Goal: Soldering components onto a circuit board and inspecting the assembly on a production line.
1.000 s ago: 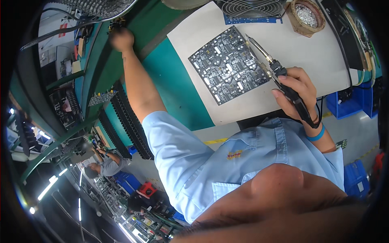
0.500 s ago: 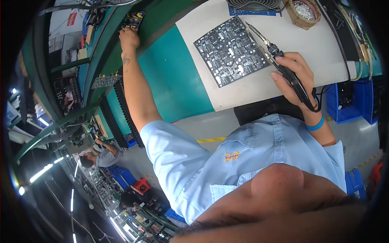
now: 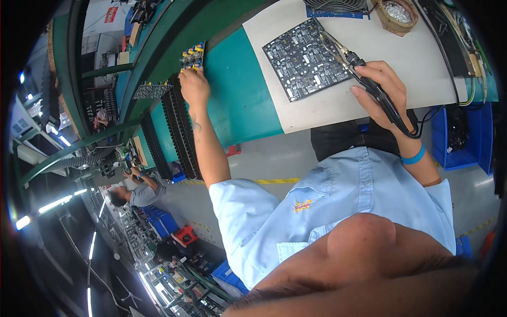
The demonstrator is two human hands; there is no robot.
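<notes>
The green-topped tabletop (image 3: 237, 95) is running across the upper part of the view, and a white sheet (image 3: 380, 53) is covering its right portion. Black slotted racks (image 3: 181, 127) are standing at its left end. A dark circuit panel (image 3: 303, 58), densely populated, is lying on the sheet, near its left edge. A black-handled soldering tool (image 3: 381, 100) is extending its metal end over the panel's right edge; whether it is touching cannot be told. The right hand (image 3: 388, 98) is gripping that handle, fingers wrapping around it. A brown bowl (image 3: 400, 27) is holding silvery bits at the sheet's far side. The left hand (image 3: 194, 89) is gripping the near end of a small board (image 3: 193, 54), which is carrying yellow and blue components, left of the sheet. A blue wristband (image 3: 414, 156) is encircling the right wrist.
</notes>
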